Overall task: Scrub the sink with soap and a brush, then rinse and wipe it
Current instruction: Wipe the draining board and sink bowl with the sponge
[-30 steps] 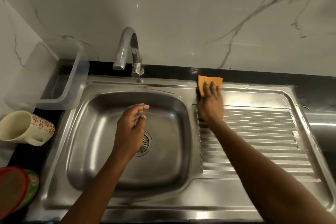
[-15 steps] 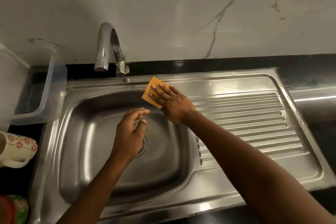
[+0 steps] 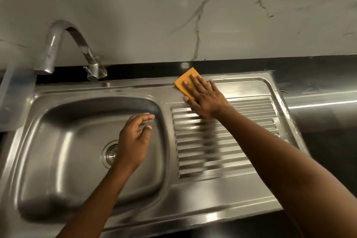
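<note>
Since half a second ago our right hand (image 3: 204, 96) has slid the orange cloth (image 3: 186, 81) from the basin's back edge out to the far corner of the drainboard (image 3: 251, 114), fingers flat and pressing it against the steel; our left hand (image 3: 133, 141) hovers over the basin (image 3: 63, 141) near the drain (image 3: 110, 154), loosely curled, holding nothing. We judge this as the wipe step, with no soap, brush or running water from the tap (image 3: 58, 44) visible. Next we need steady flat pressure along the ribs and rim, working back toward the basin.

My right hand (image 3: 205, 97) slides the cloth (image 3: 185, 81) from the bowl's back edge over to the top of the ridged side.
</note>
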Available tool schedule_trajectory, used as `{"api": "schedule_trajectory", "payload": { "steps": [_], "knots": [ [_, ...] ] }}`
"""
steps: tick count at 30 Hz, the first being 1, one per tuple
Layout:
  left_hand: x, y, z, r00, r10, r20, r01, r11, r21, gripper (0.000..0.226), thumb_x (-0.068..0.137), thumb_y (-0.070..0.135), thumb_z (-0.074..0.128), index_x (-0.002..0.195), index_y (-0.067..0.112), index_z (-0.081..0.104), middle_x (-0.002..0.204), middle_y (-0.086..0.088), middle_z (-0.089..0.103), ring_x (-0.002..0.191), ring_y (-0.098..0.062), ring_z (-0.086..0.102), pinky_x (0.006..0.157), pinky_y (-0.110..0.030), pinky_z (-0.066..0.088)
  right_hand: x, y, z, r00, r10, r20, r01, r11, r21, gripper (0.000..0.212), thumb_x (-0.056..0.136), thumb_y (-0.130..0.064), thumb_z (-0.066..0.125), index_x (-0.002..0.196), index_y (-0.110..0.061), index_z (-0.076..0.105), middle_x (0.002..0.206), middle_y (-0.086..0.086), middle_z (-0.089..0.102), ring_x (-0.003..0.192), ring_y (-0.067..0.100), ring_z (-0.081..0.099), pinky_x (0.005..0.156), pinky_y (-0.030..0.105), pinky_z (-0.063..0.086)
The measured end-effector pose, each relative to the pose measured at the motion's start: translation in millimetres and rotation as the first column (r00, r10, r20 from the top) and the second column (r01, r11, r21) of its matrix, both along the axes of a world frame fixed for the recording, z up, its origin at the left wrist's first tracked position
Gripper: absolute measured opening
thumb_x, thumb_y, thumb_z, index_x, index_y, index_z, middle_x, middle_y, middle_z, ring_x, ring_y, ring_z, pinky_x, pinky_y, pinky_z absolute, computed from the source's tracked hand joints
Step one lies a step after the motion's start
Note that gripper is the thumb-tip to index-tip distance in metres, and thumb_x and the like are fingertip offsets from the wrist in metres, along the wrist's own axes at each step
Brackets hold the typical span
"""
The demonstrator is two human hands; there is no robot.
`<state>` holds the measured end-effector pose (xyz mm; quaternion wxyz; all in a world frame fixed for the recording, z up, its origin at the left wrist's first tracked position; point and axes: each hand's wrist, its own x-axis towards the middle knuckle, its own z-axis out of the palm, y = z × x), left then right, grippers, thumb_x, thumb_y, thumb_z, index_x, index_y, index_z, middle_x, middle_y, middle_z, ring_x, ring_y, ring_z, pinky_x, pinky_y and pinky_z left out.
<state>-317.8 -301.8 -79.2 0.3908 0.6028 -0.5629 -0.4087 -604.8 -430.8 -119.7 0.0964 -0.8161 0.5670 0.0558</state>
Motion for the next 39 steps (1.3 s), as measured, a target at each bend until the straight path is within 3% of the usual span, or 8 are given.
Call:
{"api": "schedule_trajectory", "payload": {
  "steps": [10,15,19,30,33,35,37,39],
  "knots": [
    [-78.2,4.4,-5.5,1.000,-0.018,-0.002,0.018,0.999,0.039,0.031,0.103,0.003,0.058,0.122,0.024,0.071,0.133,0.006,0.067,0.120,0.007,0.060,0.093,-0.002,0.044,-119.5,0.3,-4.5,0.976,-0.215,-0.028,0.215,0.977,0.006,0.069,0.103,-0.066,-0.001,0.162,-0.035,-0.021,0.171,0.002,-0.026,0.158,0.025,-0.020,0.127,0.059,-0.006],
    [-98.4,4.2,-2.7,1.000,-0.013,-0.007,0.014,0.998,0.054,0.033,0.104,0.005,0.058,0.121,0.030,0.070,0.135,0.009,0.065,0.120,0.012,0.057,0.090,0.000,0.044,-158.4,3.8,-10.8,0.925,-0.380,-0.018,0.378,0.924,-0.062,0.068,0.106,-0.061,0.000,0.164,-0.030,-0.017,0.173,0.009,-0.015,0.160,0.031,-0.012,0.126,0.058,-0.007],
    [-104.8,5.6,-1.3,1.000,-0.009,-0.011,0.009,0.999,0.051,0.034,0.103,0.005,0.058,0.119,0.033,0.071,0.135,0.010,0.065,0.121,0.007,0.059,0.092,-0.001,0.045,-180.7,8.7,-9.2,0.876,-0.479,-0.051,0.475,0.877,-0.075,0.071,0.107,-0.058,0.002,0.165,-0.021,-0.012,0.173,0.015,-0.011,0.160,0.036,-0.007,0.128,0.056,-0.005],
    [-126.5,15.3,-2.8,0.998,-0.058,0.000,0.058,0.996,0.060,0.031,0.104,0.004,0.058,0.122,0.025,0.073,0.132,0.011,0.066,0.119,0.008,0.059,0.092,-0.001,0.045,-204.4,54.0,4.9,0.894,-0.441,-0.083,0.440,0.897,-0.032,0.069,0.110,-0.052,0.005,0.167,-0.013,0.004,0.174,0.012,0.003,0.161,0.030,0.002,0.130,0.051,0.006],
    [-132.1,17.4,-1.5,0.997,-0.077,-0.009,0.077,0.995,0.058,0.031,0.104,0.006,0.058,0.123,0.025,0.073,0.134,0.011,0.065,0.120,0.007,0.059,0.096,-0.003,0.045,-203.4,72.3,10.6,0.894,-0.449,-0.010,0.447,0.892,-0.058,0.064,0.112,-0.047,0.014,0.164,-0.011,0.023,0.171,0.013,0.021,0.159,0.030,0.017,0.129,0.049,0.017],
    [-136.7,17.9,-0.5,0.996,-0.087,-0.019,0.088,0.994,0.061,0.031,0.104,0.006,0.059,0.122,0.027,0.072,0.134,0.012,0.064,0.120,0.007,0.059,0.098,-0.007,0.046,-204.0,91.9,18.5,0.898,-0.438,0.034,0.439,0.891,-0.113,0.054,0.113,-0.040,0.025,0.154,-0.010,0.045,0.160,0.015,0.044,0.151,0.033,0.038,0.122,0.048,0.035],
    [-141.9,19.0,1.2,0.994,-0.101,-0.028,0.103,0.993,0.066,0.032,0.105,0.006,0.059,0.122,0.030,0.072,0.134,0.014,0.063,0.121,0.006,0.059,0.100,-0.011,0.046,-203.6,111.9,25.5,0.902,-0.430,0.043,0.431,0.889,-0.156,0.038,0.111,-0.030,0.037,0.134,-0.011,0.059,0.136,0.017,0.065,0.127,0.036,0.061,0.093,0.046,0.052],
    [-147.6,19.7,1.6,0.992,-0.120,-0.024,0.121,0.991,0.058,0.032,0.105,0.005,0.058,0.122,0.028,0.072,0.133,0.016,0.062,0.122,0.008,0.057,0.101,-0.011,0.045,-206.5,122.9,29.7,0.895,-0.447,0.000,0.438,0.877,-0.195,0.024,0.108,-0.028,0.044,0.120,-0.012,0.059,0.105,0.015,0.072,0.092,0.037,0.069,0.068,0.038,0.046]
  ]
}}
